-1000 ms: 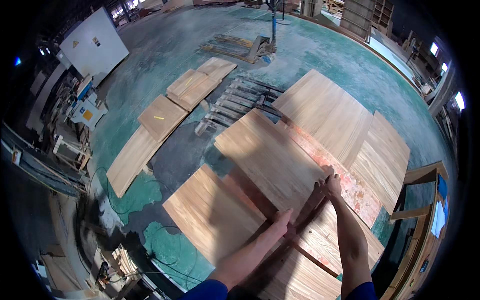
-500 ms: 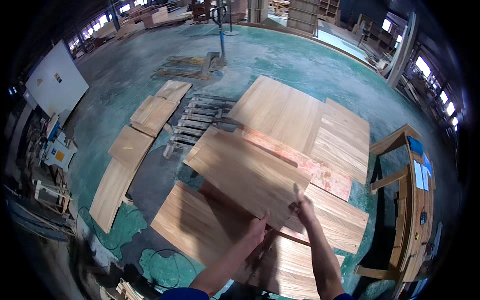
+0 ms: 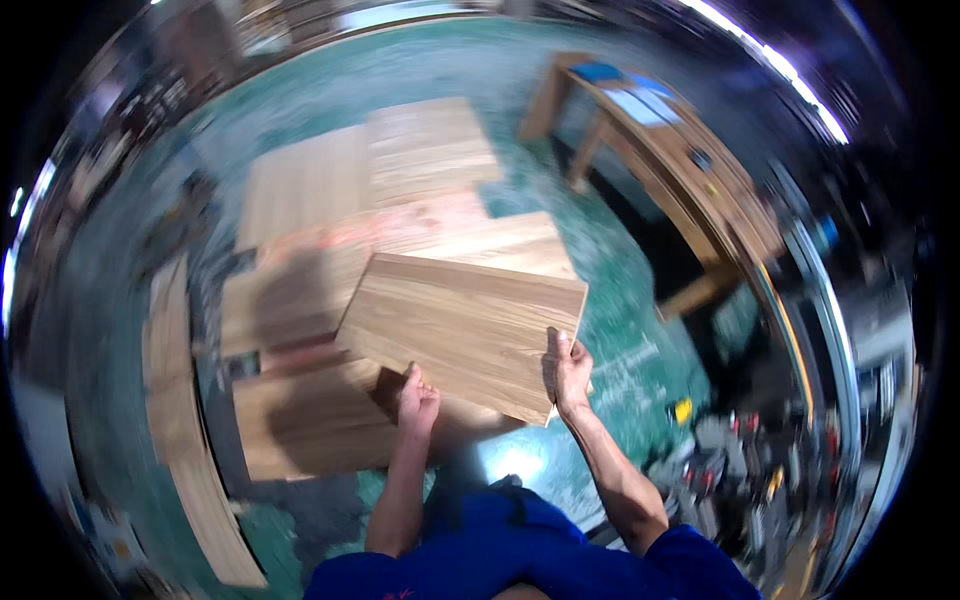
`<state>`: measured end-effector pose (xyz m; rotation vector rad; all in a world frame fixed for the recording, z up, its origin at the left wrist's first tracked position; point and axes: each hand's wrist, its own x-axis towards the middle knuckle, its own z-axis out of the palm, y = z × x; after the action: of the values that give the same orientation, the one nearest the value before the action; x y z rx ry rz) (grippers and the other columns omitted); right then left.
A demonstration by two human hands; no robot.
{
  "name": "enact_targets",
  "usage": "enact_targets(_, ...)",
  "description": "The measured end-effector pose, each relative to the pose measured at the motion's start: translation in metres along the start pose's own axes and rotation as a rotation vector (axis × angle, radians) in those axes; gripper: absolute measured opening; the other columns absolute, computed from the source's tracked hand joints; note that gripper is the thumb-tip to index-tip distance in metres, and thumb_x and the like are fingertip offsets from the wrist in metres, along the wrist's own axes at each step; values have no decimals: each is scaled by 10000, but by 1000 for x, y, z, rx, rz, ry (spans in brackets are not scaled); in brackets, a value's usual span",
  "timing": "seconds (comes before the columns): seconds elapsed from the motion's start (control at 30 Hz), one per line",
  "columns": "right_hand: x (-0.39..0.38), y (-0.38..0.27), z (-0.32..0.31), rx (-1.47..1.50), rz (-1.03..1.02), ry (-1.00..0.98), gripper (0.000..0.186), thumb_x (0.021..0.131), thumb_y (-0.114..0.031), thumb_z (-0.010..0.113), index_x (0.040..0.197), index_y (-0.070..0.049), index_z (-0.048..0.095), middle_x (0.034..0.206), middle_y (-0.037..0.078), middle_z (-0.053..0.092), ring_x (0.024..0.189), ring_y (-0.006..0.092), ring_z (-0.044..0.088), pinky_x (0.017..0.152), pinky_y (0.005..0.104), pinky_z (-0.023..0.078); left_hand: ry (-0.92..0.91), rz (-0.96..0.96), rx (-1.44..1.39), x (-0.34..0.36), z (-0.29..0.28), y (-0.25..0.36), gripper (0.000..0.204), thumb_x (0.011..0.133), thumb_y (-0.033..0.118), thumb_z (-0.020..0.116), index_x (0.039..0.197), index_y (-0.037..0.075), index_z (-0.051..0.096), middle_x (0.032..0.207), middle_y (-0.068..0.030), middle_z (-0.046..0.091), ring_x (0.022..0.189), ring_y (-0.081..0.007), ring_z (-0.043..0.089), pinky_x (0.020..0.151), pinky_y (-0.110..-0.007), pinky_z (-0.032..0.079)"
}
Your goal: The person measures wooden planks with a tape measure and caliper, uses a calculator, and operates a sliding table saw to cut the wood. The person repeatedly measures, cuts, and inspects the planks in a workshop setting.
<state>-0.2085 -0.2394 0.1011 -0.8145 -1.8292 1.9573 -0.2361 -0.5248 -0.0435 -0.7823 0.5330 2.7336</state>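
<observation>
I hold a flat rectangular wooden panel (image 3: 465, 325) lifted off the stacks, tilted in front of me. My left hand (image 3: 416, 398) grips its near edge from below. My right hand (image 3: 571, 372) grips its near right corner, fingers wrapped over the edge. Beneath it lie several similar light wood panels (image 3: 300, 420) spread over the green floor. My blue sleeves show at the bottom. The picture is blurred by motion.
More panels (image 3: 430, 145) lie farther off, and long boards (image 3: 185, 440) run along the left. A wooden table frame (image 3: 690, 185) with blue items on top stands at the right. Small tools and clutter (image 3: 740, 450) lie on the floor at the lower right.
The panel has come up off the stack and is now carried in both hands. The view has swung to the right, bringing the wooden table frame into the upper right.
</observation>
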Motion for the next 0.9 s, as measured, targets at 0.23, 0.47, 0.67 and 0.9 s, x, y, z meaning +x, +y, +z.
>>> enact_targets(0.23,-172,-11,-286,126,145,584,369,1026,-422,650,949,-62,629,643,-56,512,527,46,412,461,273,309,-352,-474,428,-119,77,-183,434,1025,138,635,1427,13,529,1423,-131,619,1345,-274,557,1166,-469,435)
enact_targets(0.47,-324,78,-444,260,192,1254,431,1047,-410,631,1074,12,716,852,-14,664,724,75,521,655,274,451,-658,-909,880,-188,110,-406,510,1012,63,623,1494,32,458,1442,-135,578,1319,-255,560,1124,-419,470)
enact_targets(0.67,-375,93,-486,397,196,1586,474,1089,-364,559,1262,64,666,1153,117,731,1018,148,648,912,327,521,-785,-1299,1099,-255,152,-552,550,1011,-3,573,1529,5,390,1491,-153,526,1382,-274,518,1189,-441,430)
enact_targets(0.9,-322,56,-580,255,270,1901,578,1096,-472,505,1224,66,676,1175,76,706,1049,125,600,938,311,483,-1025,-1676,1204,-256,194,-780,484,1029,45,588,1485,20,429,1392,-143,597,1286,-266,596,1097,-443,508)
